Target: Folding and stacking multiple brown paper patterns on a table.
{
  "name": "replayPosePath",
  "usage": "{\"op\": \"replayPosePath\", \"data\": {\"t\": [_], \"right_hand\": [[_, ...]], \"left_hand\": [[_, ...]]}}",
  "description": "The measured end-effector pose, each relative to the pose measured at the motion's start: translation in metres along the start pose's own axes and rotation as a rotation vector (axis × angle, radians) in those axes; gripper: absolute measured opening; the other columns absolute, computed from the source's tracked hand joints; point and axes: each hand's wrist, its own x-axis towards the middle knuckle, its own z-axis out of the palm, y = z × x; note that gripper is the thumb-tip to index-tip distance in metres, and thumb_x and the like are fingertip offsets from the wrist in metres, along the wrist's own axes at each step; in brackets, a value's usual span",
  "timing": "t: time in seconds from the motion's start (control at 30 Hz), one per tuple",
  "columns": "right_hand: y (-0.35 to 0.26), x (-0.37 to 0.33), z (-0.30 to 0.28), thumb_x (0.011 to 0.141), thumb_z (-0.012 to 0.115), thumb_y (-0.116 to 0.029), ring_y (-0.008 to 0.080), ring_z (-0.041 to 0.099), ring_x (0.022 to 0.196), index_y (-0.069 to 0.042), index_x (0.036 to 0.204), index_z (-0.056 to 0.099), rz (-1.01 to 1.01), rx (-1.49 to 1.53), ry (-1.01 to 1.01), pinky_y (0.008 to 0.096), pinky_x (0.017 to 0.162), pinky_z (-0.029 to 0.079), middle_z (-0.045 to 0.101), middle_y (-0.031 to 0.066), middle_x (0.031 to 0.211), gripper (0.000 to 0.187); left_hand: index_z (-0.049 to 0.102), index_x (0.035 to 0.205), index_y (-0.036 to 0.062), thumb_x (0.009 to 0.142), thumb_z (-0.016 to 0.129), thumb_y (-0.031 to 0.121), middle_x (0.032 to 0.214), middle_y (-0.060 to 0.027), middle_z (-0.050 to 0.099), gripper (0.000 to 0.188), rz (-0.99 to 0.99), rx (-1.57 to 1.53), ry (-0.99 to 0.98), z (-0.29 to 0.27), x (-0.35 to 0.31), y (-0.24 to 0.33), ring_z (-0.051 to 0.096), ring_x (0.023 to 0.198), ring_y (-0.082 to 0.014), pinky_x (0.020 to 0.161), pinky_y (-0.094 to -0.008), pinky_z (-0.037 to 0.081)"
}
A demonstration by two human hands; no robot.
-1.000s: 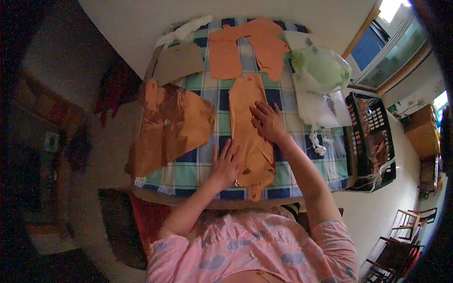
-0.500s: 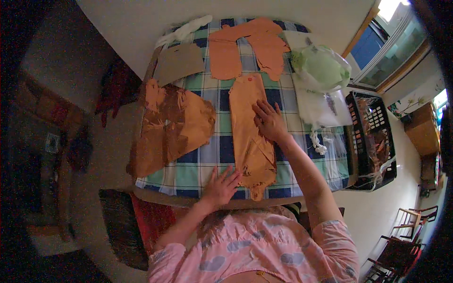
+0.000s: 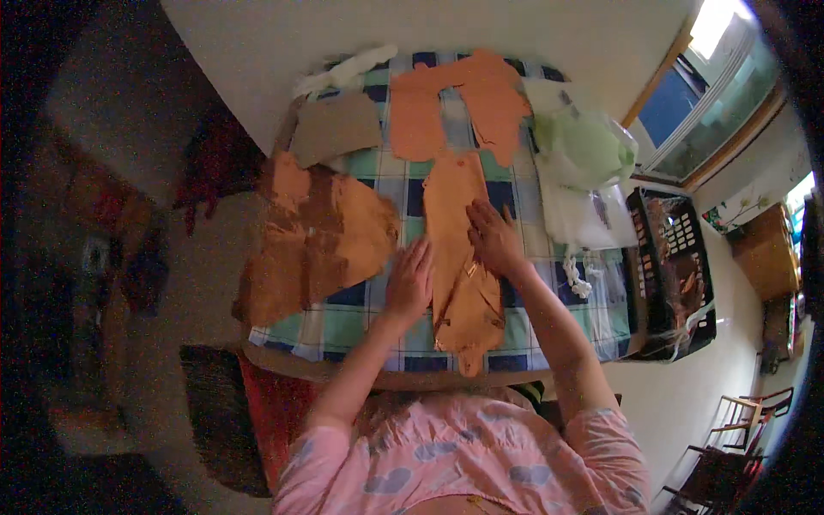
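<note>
A long copper-coloured sheet with a shiny, creased surface [image 3: 455, 193] lies flat in front of me; it looks like a deflated foil balloon, with a narrow tab at its near end. My right hand [image 3: 495, 240] rests palm down over its right edge, fingers stretched out. Along the opposite edge lies my left hand [image 3: 411, 279], its fingers extended and close together, touching or nearly touching the sheet. To the left spreads a wider, crumpled copper-coloured sheet [image 3: 356, 227], apart from both hands. Beyond the long sheet is an orange, matt-looking piece [image 3: 418, 116] with two broad legs.
A checked cloth [image 3: 343, 339] covers the table. Toward the back left are a grey-brown flat piece [image 3: 337, 129] and a white bundle [image 3: 352, 69]. Right of centre sit a pale green plastic bag [image 3: 588, 150] and a white one [image 3: 575, 215]. A black basket [image 3: 674, 283] stands beside the table's right edge.
My left hand has moved forward from the long sheet's near end to the middle of its left edge. The right hand stays on the sheet's right side. The whole view has shifted slightly.
</note>
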Motion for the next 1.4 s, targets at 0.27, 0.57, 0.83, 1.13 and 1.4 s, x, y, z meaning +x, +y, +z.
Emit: {"op": "replayPosePath", "data": {"t": [0.27, 0.57, 0.83, 1.13, 1.4], "right_hand": [[0.003, -0.005, 0.008, 0.091, 0.05, -0.029, 0.0312, 0.033, 0.134, -0.011, 0.135, 0.044, -0.063, 0.111, 0.058, 0.0531, 0.108, 0.022, 0.037, 0.0132, 0.143, 0.048], [0.001, -0.004, 0.001, 0.09, 0.052, -0.034, 0.0294, 0.03, 0.136, -0.012, 0.137, 0.043, -0.067, -0.025, 0.112, 0.0525, 0.109, 0.019, 0.035, 0.0114, 0.146, 0.053], [-0.004, -0.006, -0.002, 0.09, 0.053, -0.035, 0.0257, 0.033, 0.134, -0.012, 0.136, 0.043, -0.031, -0.014, 0.006, 0.0527, 0.11, 0.017, 0.039, 0.0096, 0.143, 0.053], [-0.003, 0.0, -0.009, 0.09, 0.051, -0.034, 0.0267, 0.037, 0.131, -0.012, 0.134, 0.046, -0.011, -0.044, -0.032, 0.0535, 0.11, 0.018, 0.04, 0.0101, 0.142, 0.05], [-0.009, -0.002, -0.021, 0.089, 0.052, -0.035, 0.0292, 0.036, 0.132, -0.011, 0.135, 0.044, -0.006, -0.027, -0.076, 0.0546, 0.109, 0.019, 0.04, 0.0128, 0.141, 0.053]], "left_hand": [[0.037, 0.136, -0.0007, 0.091, 0.05, 0.029, 0.142, -0.0179, 0.036, 0.056, -0.051, 0.11, 0.018, 0.056, 0.046, -0.036, 0.028, 0.136, -0.0335, 0.109, -0.05, 0.023], [0.033, 0.14, 0.0054, 0.089, 0.053, 0.035, 0.145, -0.019, 0.031, 0.062, -0.042, 0.268, -0.053, 0.039, 0.049, -0.017, 0.022, 0.138, -0.0322, 0.11, -0.0514, 0.019], [0.036, 0.135, 0.0009, 0.088, 0.055, 0.03, 0.143, -0.0189, 0.033, 0.058, -0.135, 0.228, -0.13, 0.044, 0.062, -0.026, 0.026, 0.136, -0.0348, 0.108, -0.0502, 0.025], [0.045, 0.125, -0.002, 0.088, 0.053, 0.026, 0.136, -0.021, 0.04, 0.047, -0.079, 0.181, -0.104, 0.026, 0.086, -0.017, 0.031, 0.131, -0.04, 0.106, -0.0464, 0.031], [0.046, 0.123, -0.0033, 0.086, 0.054, 0.024, 0.133, -0.0227, 0.042, 0.047, 0.02, 0.352, 0.075, 0.005, 0.141, -0.121, 0.033, 0.13, -0.0391, 0.107, -0.0486, 0.027]]}}
